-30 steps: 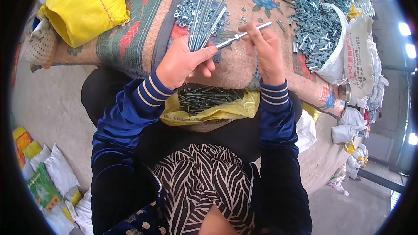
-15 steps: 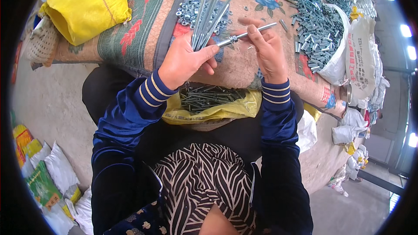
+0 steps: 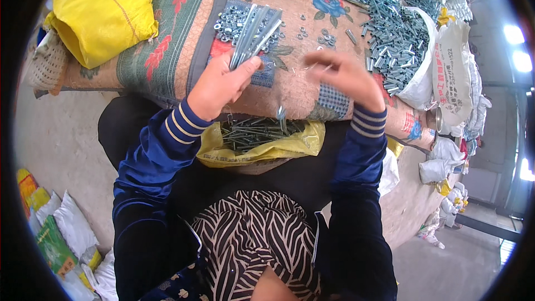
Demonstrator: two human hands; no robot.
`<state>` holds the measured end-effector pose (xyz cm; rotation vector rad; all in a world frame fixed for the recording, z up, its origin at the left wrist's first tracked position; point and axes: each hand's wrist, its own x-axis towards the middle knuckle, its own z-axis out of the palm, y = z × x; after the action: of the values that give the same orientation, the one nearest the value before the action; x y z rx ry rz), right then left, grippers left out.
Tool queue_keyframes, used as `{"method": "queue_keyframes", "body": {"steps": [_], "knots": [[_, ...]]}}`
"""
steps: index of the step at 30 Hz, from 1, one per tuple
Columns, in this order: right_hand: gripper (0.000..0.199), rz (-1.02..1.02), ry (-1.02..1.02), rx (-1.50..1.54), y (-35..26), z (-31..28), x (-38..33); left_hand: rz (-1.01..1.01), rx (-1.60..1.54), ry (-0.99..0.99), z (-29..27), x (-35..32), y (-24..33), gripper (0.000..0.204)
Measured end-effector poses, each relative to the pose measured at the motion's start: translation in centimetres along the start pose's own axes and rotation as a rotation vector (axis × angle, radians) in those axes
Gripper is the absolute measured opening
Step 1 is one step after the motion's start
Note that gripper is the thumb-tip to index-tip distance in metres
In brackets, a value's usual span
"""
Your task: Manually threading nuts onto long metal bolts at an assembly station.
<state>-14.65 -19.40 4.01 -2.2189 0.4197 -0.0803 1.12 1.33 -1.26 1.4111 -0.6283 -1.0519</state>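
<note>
My left hand is closed around a bundle of long steel bolts, whose free ends fan out over the patterned cloth that covers the worktop. Under those bolt ends, on the cloth, lies a scatter of small nuts. My right hand hangs just to the right of the bundle, blurred, with fingers loosely curled; I cannot tell whether it pinches anything. Below the bundle, at the near edge of the worktop, a yellow bag sits open in my lap, filled with dark bolts. One bolt shows blurred just above the bag's mouth. To the right of the bundle, a white sack brims with short bolts. To its left lies a yellow bundle.
</note>
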Motion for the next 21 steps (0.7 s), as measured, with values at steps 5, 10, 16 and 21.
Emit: {"method": "queue_keyframes", "body": {"steps": [5, 10, 16, 21], "knots": [[0.029, 0.098, 0.706, -0.984, 14.6, -5.0, 3.1, -0.226, -0.356, -0.204, 0.7, 0.7, 0.8, 0.031], [0.035, 0.208, 0.55, -0.551, 8.3, -3.6, 3.3, -0.304, -0.453, -0.334, -0.3, 0.4, 0.8, 0.029], [0.029, 0.035, 0.319, 0.437, 3.1, -1.1, 1.4, -0.326, -0.402, -0.371, -0.1, 0.5, 0.9, 0.03], [0.019, -0.043, 0.36, 0.402, 1.6, 0.2, 0.4, -0.312, -0.371, -0.4, 0.0, 0.0, 1.7, 0.03]]}}
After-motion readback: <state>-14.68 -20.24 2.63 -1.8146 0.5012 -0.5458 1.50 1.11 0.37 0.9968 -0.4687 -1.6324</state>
